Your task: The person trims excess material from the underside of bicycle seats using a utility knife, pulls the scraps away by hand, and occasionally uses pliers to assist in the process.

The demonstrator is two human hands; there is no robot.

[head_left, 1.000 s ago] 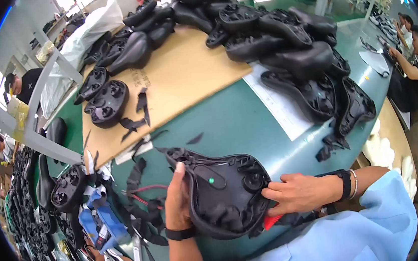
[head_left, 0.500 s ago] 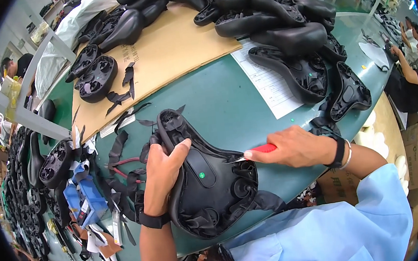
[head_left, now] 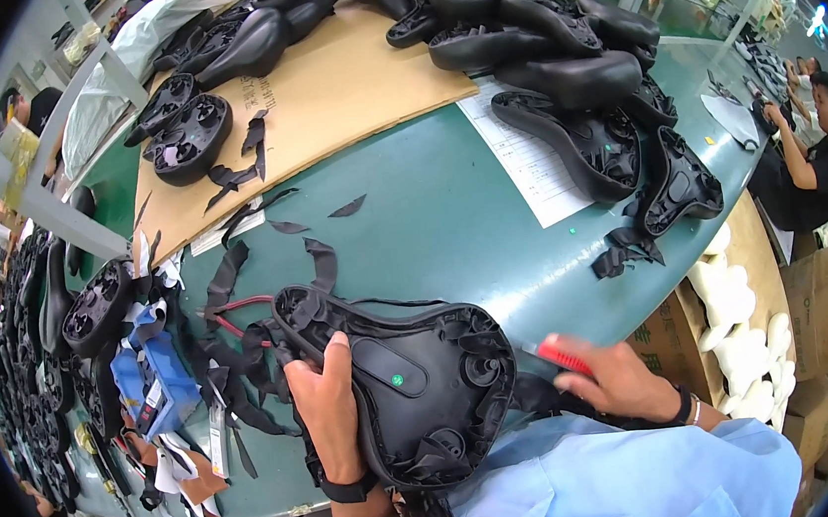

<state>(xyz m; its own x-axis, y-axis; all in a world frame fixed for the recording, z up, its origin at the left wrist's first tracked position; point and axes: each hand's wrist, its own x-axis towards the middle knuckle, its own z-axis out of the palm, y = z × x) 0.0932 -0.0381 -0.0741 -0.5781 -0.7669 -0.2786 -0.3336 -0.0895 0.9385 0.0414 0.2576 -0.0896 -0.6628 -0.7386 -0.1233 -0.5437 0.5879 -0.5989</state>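
Observation:
A black bicycle saddle (head_left: pixel 416 378) lies upside down on the green table (head_left: pixel 430 217), its underside with a green dot facing up. My left hand (head_left: pixel 327 406) grips the saddle's left edge near the narrow nose. My right hand (head_left: pixel 617 383) is at the saddle's right rear, closed around a red-handled tool (head_left: pixel 561 356). The tool's tip is hidden behind the saddle's edge. Black trimmed scraps (head_left: pixel 245 364) lie around the nose.
A pile of black saddles (head_left: pixel 554 56) covers the far table, some on a brown cardboard sheet (head_left: pixel 338 86). A paper sheet (head_left: pixel 529 163) lies mid-table. Saddles, blue items and tools crowd the left edge (head_left: pixel 113 337). A person in black (head_left: pixel 808 161) sits right, by cardboard boxes (head_left: pixel 817 299).
The view has shifted and the saddle now sits lower and closer to me. My right hand with the red tool has moved toward the saddle's right rear; my left hand keeps its grip.

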